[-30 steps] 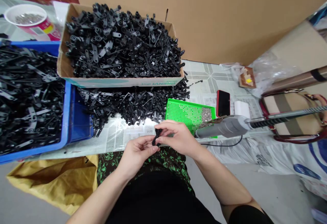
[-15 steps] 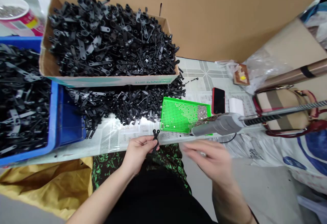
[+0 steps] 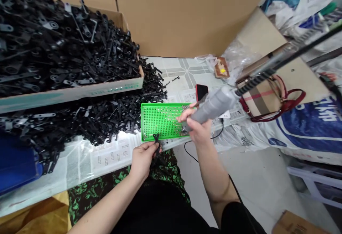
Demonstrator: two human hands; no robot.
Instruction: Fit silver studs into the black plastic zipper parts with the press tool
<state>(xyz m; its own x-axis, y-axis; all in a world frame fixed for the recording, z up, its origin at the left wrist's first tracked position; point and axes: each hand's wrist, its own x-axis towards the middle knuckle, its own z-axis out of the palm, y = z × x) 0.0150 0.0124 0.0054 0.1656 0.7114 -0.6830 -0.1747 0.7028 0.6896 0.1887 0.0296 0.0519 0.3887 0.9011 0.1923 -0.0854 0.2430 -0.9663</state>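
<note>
My left hand pinches small black arm-shaped parts with ring ends, held upright at the near edge of a green perforated tray. How many parts it holds is hard to make out. In my right hand is a grey electric screwdriver, tilted over the tray's right end with its tip low. The tray has small silver screws standing in many holes and heaped at the right, partly hidden by the hand. The screwdriver hangs from a coiled cord.
A cardboard box heaped with black parts stands at the left. More loose black parts lie before it, beside a blue bin. A phone, a small brown block and a checked handbag are to the right.
My right hand has moved up and left and taken hold of the screwdriver, bringing it over the tray. My left hand still holds the black parts. The view has swung right.
</note>
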